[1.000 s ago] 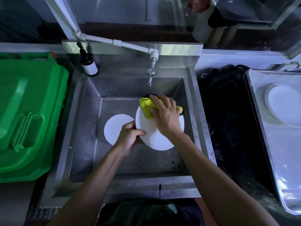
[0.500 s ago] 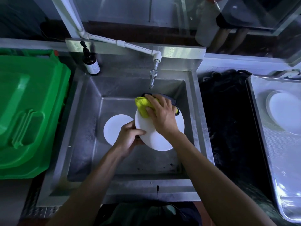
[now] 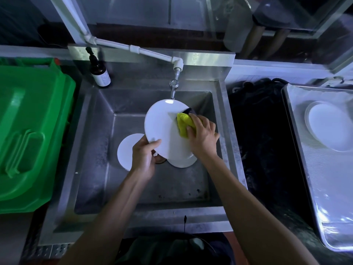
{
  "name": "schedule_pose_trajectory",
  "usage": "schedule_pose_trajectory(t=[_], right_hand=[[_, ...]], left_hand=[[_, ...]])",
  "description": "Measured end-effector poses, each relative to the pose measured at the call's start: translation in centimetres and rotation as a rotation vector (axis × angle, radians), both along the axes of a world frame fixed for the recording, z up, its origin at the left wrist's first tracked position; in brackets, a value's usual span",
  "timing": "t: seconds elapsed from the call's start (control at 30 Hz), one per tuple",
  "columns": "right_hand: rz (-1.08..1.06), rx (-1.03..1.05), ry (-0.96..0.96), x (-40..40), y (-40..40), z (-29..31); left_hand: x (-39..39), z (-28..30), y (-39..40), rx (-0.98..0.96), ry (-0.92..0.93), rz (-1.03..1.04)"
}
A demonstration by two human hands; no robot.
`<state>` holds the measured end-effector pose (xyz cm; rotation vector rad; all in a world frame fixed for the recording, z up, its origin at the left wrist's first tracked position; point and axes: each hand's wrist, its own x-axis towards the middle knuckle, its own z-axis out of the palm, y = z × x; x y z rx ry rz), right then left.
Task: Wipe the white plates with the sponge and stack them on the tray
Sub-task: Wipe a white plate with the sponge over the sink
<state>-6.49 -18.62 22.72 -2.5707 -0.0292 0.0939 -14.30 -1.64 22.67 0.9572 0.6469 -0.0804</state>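
Observation:
Over the steel sink [image 3: 95,150] my left hand [image 3: 144,155] grips the lower left rim of a white plate [image 3: 162,125], which is tilted up toward the tap. My right hand [image 3: 203,136] holds a yellow sponge [image 3: 184,124] with a dark backing and presses it against the plate's right side. A second white plate [image 3: 125,150] lies flat on the sink floor to the left, partly hidden by my left hand. Another white plate [image 3: 181,163] shows under the held one. On the steel tray [image 3: 324,188] at the right, white plates [image 3: 328,127] lie stacked.
A tap [image 3: 174,88] on a white pipe hangs just above the held plate's top edge. A dark pump bottle [image 3: 99,72] stands on the sink's back left corner. A green plastic bin [image 3: 28,131] fills the left side. Dark ground lies between sink and tray.
The held plate has been raised and tilted up toward the tap. My right hand with the sponge has slid from the plate's top edge to its right side, uncovering a plate underneath.

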Motion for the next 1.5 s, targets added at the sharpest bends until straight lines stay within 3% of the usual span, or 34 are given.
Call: schedule_pose_trajectory(t=[0.43, 0.77, 0.93, 1.07, 1.2, 1.5], right_hand=[[0.051, -0.054, 0.022, -6.0, 3.3, 0.3], [0.001, 0.085, 0.016, -8.0, 5.2, -0.2], [-0.108, 0.111, 0.020, -6.6, 3.3, -0.5], [-0.185, 0.260, 0.012, -4.7, 1.6, -0.2], [-0.166, 0.386, -0.013, -3.2, 0.1, 0.1], [-0.089, 0.435, 0.039, -0.2, -2.0, 0.2]], left_hand=[[1.2, -0.1, -0.3, 0.021, -0.001, 0.062], [1.4, -0.2, 0.0, -0.006, 0.059, 0.127], [1.6, -0.1, 0.7, 0.022, 0.022, 0.072], [1.6, 0.1, 1.1, 0.081, 0.004, 0.022], [1.7, 0.7, 1.6, 0.112, -0.025, -0.055], [2.3, 2.1, 3.8, 0.237, -0.003, -0.223]])
